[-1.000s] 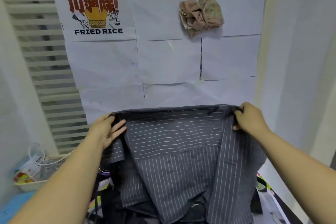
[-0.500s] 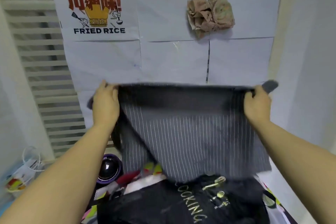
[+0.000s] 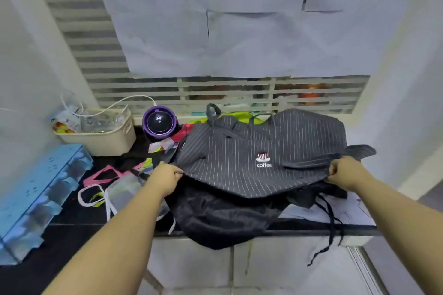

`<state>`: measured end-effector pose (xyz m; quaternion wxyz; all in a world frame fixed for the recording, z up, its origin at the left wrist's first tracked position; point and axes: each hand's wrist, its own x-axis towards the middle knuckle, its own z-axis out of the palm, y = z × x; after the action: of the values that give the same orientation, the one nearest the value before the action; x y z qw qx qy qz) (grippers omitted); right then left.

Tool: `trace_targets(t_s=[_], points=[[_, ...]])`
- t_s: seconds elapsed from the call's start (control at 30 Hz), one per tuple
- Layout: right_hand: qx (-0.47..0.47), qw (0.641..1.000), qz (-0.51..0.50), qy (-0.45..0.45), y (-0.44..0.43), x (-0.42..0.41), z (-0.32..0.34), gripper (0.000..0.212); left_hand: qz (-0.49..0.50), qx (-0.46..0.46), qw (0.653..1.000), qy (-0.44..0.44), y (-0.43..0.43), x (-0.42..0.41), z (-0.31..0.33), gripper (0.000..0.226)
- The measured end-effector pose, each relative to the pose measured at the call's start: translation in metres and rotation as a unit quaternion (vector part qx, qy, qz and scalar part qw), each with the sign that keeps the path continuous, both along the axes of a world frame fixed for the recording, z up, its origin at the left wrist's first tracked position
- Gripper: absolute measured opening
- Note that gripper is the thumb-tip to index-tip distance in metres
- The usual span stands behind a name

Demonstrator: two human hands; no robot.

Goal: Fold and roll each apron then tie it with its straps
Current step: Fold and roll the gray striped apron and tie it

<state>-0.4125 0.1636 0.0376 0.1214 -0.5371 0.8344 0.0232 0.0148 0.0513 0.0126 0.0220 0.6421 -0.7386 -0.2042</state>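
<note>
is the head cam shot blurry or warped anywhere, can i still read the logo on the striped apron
Head view: centre fairly sharp, the coffee logo on the striped apron reads; the blue crate at the left edge is smeared; wide-angle bowing tilts the window slats; light is flat, with a faint sheen on the black apron beneath.

1. The left hand (image 3: 166, 177) pinches the near left edge of the grey striped apron (image 3: 239, 175), and the right hand (image 3: 345, 172) grips its near right edge.
2. The striped apron lies spread over a black apron (image 3: 220, 218) on the dark counter (image 3: 72, 215), with its white "coffee" logo facing up.
3. A black strap (image 3: 331, 230) hangs over the counter's front edge.
4. A purple round device (image 3: 159, 122) and a cream basket (image 3: 105, 141) sit at the back, with a blue tray (image 3: 36, 194) on the left.
</note>
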Motion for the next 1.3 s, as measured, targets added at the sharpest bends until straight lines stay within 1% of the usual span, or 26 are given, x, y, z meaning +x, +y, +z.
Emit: trace_targets(t_s=[0.1, 0.17, 0.23, 0.27, 0.3, 0.37, 0.4, 0.43, 0.47, 0.5, 0.53, 0.57, 0.6, 0.67, 0.73, 0.8, 0.83, 0.87, 0.9, 0.93, 1.0, 1.1, 1.17, 1.2, 1.27, 1.3], points=[[0.087, 0.996, -0.011, 0.032, 0.009, 0.004, -0.011, 0.029, 0.007, 0.060, 0.997, -0.037, 0.006, 0.004, -0.013, 0.033], [0.158, 0.986, -0.019, 0.051, 0.011, 0.002, -0.015, 0.033, 0.046, 0.064, 0.996, -0.041, 0.002, 0.009, -0.018, 0.032], [0.228, 0.971, -0.019, 0.069, 0.011, -0.001, -0.006, 0.029, 0.097, 0.036, 0.994, -0.025, -0.003, 0.006, -0.014, 0.027], [0.247, 0.966, -0.011, 0.074, 0.010, -0.002, 0.002, 0.021, 0.108, -0.008, 0.994, -0.028, -0.005, 0.001, -0.008, 0.024], [0.264, 0.961, -0.002, 0.083, 0.006, -0.005, 0.009, 0.017, 0.111, -0.076, 0.990, -0.035, -0.004, -0.005, 0.001, 0.022], [0.285, 0.954, 0.001, 0.096, -0.005, -0.012, 0.025, 0.032, 0.084, -0.262, 0.961, -0.024, 0.000, -0.019, 0.022, 0.018], [0.289, 0.951, 0.008, 0.107, -0.009, -0.013, 0.032, 0.034, 0.062, -0.322, 0.945, -0.017, 0.002, -0.023, 0.029, 0.017], [0.278, 0.954, 0.011, 0.113, -0.013, -0.015, 0.036, 0.037, 0.040, -0.337, 0.940, -0.024, -0.002, -0.024, 0.033, 0.017], [0.269, 0.956, 0.014, 0.118, -0.014, -0.016, 0.038, 0.039, 0.023, -0.305, 0.951, -0.046, -0.006, -0.022, 0.031, 0.019], [0.266, 0.958, 0.018, 0.110, -0.015, -0.015, 0.037, 0.040, 0.006, -0.237, 0.968, -0.077, -0.011, -0.019, 0.027, 0.022], [0.275, 0.957, 0.020, 0.093, -0.013, -0.011, 0.035, 0.041, -0.012, -0.150, 0.981, -0.120, -0.013, -0.015, 0.025, 0.025], [0.301, 0.951, 0.013, 0.063, -0.011, -0.008, 0.029, 0.042, -0.033, -0.059, 0.984, -0.162, -0.013, -0.013, 0.022, 0.027], [0.330, 0.944, -0.001, 0.017, -0.008, -0.005, 0.022, 0.044, -0.058, 0.029, 0.978, -0.199, -0.010, -0.013, 0.021, 0.029], [0.374, 0.922, -0.036, -0.090, -0.006, 0.003, 0.007, 0.048, -0.080, 0.184, 0.946, -0.253, -0.007, -0.017, 0.019, 0.035], [0.355, 0.924, -0.038, -0.136, -0.015, 0.007, -0.003, 0.043, -0.055, 0.288, 0.924, -0.245, -0.008, -0.023, 0.016, 0.038], [0.288, 0.944, -0.028, -0.159, -0.034, 0.012, -0.006, 0.035, -0.040, 0.352, 0.902, -0.247, -0.018, -0.033, 0.016, 0.037], [0.245, 0.953, -0.029, -0.177, -0.043, 0.015, -0.008, 0.032, -0.048, 0.358, 0.894, -0.266, -0.026, -0.038, 0.013, 0.038], [0.207, 0.958, -0.032, -0.197, -0.052, 0.018, -0.010, 0.030, -0.061, 0.342, 0.896, -0.277, -0.033, -0.044, 0.009, 0.038], [0.174, 0.960, -0.039, -0.217, -0.063, 0.021, -0.015, 0.028, -0.075, 0.305, 0.908, -0.278, -0.043, -0.051, 0.005, 0.036], [0.143, 0.961, -0.044, -0.234, -0.072, 0.025, -0.019, 0.028, -0.078, 0.254, 0.927, -0.264, -0.053, -0.057, -0.001, 0.034], [0.082, 0.959, -0.058, -0.264, -0.089, 0.033, -0.035, 0.032, -0.033, 0.167, 0.964, -0.203, -0.074, -0.064, -0.015, 0.032], [0.022, 0.954, -0.087, -0.287, -0.115, 0.041, -0.055, 0.051, 0.044, 0.090, 0.989, -0.105, -0.108, -0.071, -0.036, 0.043], [-0.004, 0.933, -0.134, -0.334, -0.133, 0.041, -0.065, 0.060, 0.094, 0.091, 0.991, -0.035, -0.130, -0.074, -0.050, 0.058], [-0.019, 0.923, -0.151, -0.353, -0.140, 0.042, -0.068, 0.062, 0.117, 0.105, 0.987, 0.019, -0.138, -0.075, -0.056, 0.064], [-0.047, 0.904, -0.183, -0.384, -0.159, 0.043, -0.073, 0.063, 0.166, 0.147, 0.964, 0.146, -0.158, -0.082, -0.070, 0.069], [-0.062, 0.890, -0.200, -0.405, -0.171, 0.043, -0.077, 0.060, 0.196, 0.170, 0.940, 0.221, -0.170, -0.087, -0.077, 0.073]])
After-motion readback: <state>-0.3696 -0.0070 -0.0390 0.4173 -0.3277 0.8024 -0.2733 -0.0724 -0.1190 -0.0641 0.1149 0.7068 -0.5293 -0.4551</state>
